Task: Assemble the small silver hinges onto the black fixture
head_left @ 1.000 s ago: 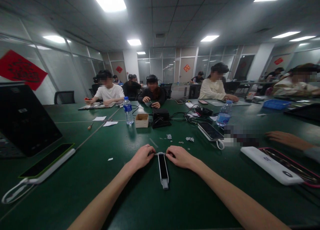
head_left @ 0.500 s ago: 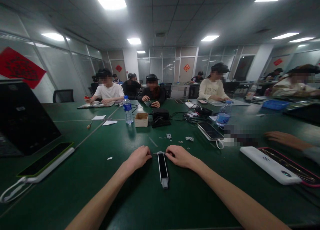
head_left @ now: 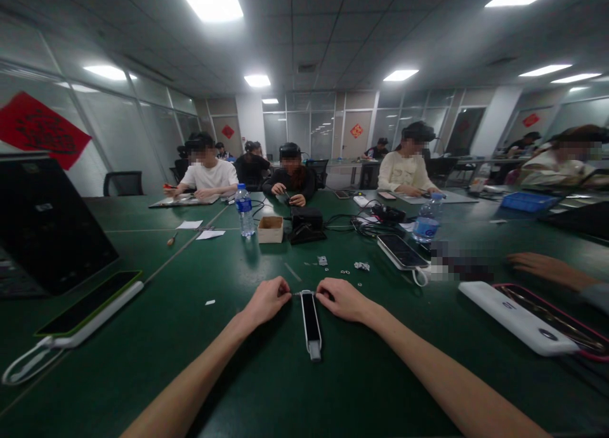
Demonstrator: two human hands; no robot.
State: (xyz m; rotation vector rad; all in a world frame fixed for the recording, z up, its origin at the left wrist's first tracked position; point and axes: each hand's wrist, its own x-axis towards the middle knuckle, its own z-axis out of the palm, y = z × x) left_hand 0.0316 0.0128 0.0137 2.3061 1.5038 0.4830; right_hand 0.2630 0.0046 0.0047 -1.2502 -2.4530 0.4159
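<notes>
A narrow black device with pale edges lies lengthwise on the green table in front of me. My left hand rests at the left of its far end, fingers pinched on a thin metal pin that sticks out sideways there. My right hand sits at the right of the same end, fingers curled and pressed against the device's top corner. What the right fingers hold, if anything, is hidden. Small metal parts lie scattered just beyond my hands.
A phone on a white power bank lies at the left beside a dark laptop. Another white power bank and a co-worker's hand are at the right. Further off stand a water bottle, a small cardboard box and seated people.
Almost nothing: my left hand drew back slightly from the device's end and has come in again to the pin. The device has not moved.
</notes>
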